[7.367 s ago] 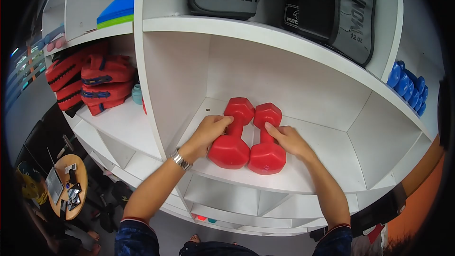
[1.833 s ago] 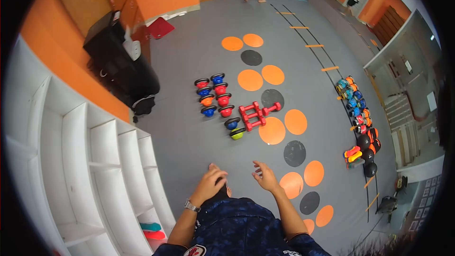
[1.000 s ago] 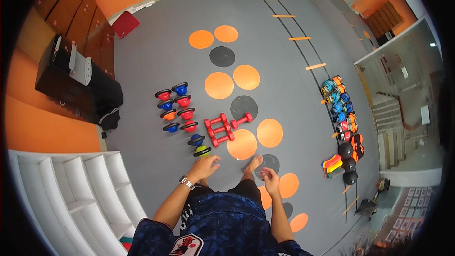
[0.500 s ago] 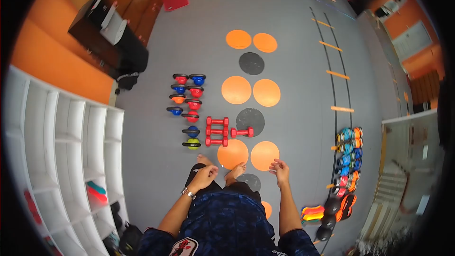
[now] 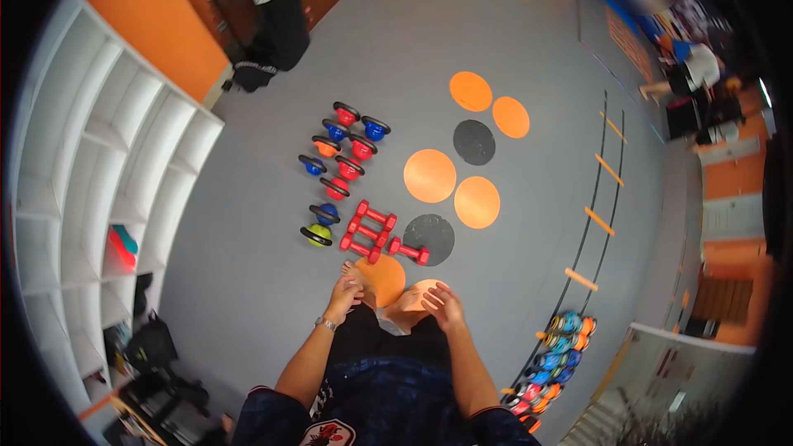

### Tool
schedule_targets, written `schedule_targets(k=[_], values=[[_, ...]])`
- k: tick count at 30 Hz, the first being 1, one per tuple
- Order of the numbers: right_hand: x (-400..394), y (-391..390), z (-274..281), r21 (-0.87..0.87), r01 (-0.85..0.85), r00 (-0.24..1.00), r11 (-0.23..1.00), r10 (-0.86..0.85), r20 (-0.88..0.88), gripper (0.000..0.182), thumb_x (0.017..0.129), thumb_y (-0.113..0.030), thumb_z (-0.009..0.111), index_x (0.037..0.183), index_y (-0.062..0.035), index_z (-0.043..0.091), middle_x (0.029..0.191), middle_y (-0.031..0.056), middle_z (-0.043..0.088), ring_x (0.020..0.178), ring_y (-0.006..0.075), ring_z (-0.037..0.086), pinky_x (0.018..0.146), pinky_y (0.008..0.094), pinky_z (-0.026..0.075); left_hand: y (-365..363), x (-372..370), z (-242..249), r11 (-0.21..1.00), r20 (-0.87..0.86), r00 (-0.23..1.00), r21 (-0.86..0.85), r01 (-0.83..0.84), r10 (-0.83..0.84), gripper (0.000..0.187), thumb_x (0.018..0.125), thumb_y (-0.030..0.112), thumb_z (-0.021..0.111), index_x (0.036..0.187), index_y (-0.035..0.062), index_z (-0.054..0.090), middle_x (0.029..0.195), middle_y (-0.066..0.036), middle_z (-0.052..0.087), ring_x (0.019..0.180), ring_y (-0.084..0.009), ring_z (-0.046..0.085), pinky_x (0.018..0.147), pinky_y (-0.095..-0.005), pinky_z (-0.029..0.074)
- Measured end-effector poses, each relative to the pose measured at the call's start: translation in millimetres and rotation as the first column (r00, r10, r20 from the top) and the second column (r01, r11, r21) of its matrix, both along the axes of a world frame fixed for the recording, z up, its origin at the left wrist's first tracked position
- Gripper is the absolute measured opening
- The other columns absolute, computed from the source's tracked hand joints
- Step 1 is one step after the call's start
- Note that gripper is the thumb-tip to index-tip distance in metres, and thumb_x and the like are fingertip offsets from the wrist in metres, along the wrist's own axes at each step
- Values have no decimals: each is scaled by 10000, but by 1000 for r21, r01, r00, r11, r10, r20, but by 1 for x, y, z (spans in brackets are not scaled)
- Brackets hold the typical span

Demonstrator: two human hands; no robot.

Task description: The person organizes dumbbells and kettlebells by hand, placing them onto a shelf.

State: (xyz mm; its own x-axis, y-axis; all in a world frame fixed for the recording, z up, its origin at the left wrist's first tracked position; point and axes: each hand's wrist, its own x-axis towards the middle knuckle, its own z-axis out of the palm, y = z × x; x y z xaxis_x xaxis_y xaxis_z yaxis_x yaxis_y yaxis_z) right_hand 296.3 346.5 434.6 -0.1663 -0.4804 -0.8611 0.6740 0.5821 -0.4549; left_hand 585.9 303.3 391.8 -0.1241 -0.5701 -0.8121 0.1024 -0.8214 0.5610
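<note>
My left hand [image 5: 344, 298], with a watch at its wrist, hangs empty in front of my left thigh, fingers apart and slightly bent. My right hand [image 5: 444, 307] is empty too, fingers spread, above an orange floor disc [image 5: 428, 287] and near my right foot. Another orange disc [image 5: 385, 281] lies by my left foot. Just ahead of my feet are several red dumbbells [image 5: 368, 230], with one more red dumbbell [image 5: 409, 250] at their right. Beyond them to the left stand several kettlebells [image 5: 349, 168] in red, blue, orange and yellow-green. Neither hand touches any of these.
Orange and black discs [image 5: 474, 143] lie ahead on the grey floor. An agility ladder [image 5: 598, 220] runs along the right, with wrapped weights [image 5: 555, 358] at its near end. White shelves [image 5: 91, 173] stand left. Another person [image 5: 694, 66] is at the far right.
The view has turned, so the discs and ladder appear slanted. My feet stand closer to the dumbbells, on or beside the orange discs. Both hands have come nearer each other and remain empty.
</note>
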Motion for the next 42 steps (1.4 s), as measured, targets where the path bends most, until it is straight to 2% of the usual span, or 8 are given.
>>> schedule_targets(k=[14, 19, 22, 24, 33, 36, 40, 42], values=[[-43, -24, -386, 351, 160, 944, 923, -246, 218, 281, 960, -239, 562, 1135, -35, 478, 1143, 144, 539, 1078, 325, 573, 946, 512, 517, 23, -72, -336, 871, 279, 852, 94, -483, 443, 591, 907, 279, 622, 1398, 132, 326, 1189, -101, 501, 1050, -226, 556, 771, -416, 518], [-33, -50, -520, 557, 250, 884, 792, -421, 203, 630, 924, -421, 600, 1346, -67, 293, 1334, 185, 423, 1183, 391, 513, 970, 625, 443, 43, -64, -537, 997, 997, 71, -24, 79, 18, 792, 837, 350, 710, 1465, 135, 277, 1281, -125, 497, 1136, -264, 534, 836, -431, 502], [-31, -66, -576, 601, 282, 849, 748, -486, 207, 799, 882, -594, 571, 1420, -106, 238, 1434, 189, 344, 1249, 409, 463, 992, 678, 386, 7, -97, -549, 981, 962, 254, -50, -189, 98, 812, 805, 356, 756, 1439, 93, 324, 1288, -190, 524, 1180, -291, 530, 932, -395, 463], [-37, -65, -626, 532, 263, 839, 805, -463, 285, 773, 893, -617, 530, 1408, -97, 281, 1414, 180, 381, 1258, 401, 455, 990, 681, 385, -15, -103, -562, 733, 450, 653, -6, -681, 610, 705, 809, 327, 756, 1354, 29, 420, 1263, -249, 555, 1165, -327, 556, 998, -396, 428], [-46, -53, -723, 353, 430, 816, 831, -525, 242, 272, 926, -316, 501, 1036, -69, 532, 1048, 115, 607, 1028, 308, 576, 942, 606, 423, -20, -101, -616, 843, 620, 585, -273, -464, 523, 527, 848, 247, 726, 1235, 24, 447, 1061, -146, 653, 901, -291, 660, 861, -383, 511], [-49, -62, -723, 393, 472, 770, 789, -586, 251, 151, 861, -242, 507, 897, -96, 512, 914, 67, 574, 945, 276, 567, 933, 591, 408, -39, -89, -621, 563, 250, 505, -332, -757, 826, 478, 850, 168, 711, 1215, 40, 429, 1026, -129, 640, 845, -289, 652, 811, -379, 531], [-53, -66, -713, 471, 507, 681, 722, -670, 296, 133, 832, -247, 521, 864, -120, 503, 876, 39, 549, 923, 258, 551, 928, 599, 382, -43, -93, -630, 609, 439, 439, -409, -679, 784, 593, 843, 36, 679, 1326, 68, 335, 1122, -128, 573, 888, -208, 613, 660, -331, 554], [-53, -68, -712, 488, 510, 666, 708, -684, 297, 120, 820, -233, 523, 853, -121, 500, 868, 39, 547, 908, 253, 545, 928, 592, 380, -39, -90, -621, 511, 199, 471, -328, -794, 860, 586, 852, 34, 662, 1334, 76, 332, 1142, -130, 557, 926, -217, 606, 647, -333, 551]])
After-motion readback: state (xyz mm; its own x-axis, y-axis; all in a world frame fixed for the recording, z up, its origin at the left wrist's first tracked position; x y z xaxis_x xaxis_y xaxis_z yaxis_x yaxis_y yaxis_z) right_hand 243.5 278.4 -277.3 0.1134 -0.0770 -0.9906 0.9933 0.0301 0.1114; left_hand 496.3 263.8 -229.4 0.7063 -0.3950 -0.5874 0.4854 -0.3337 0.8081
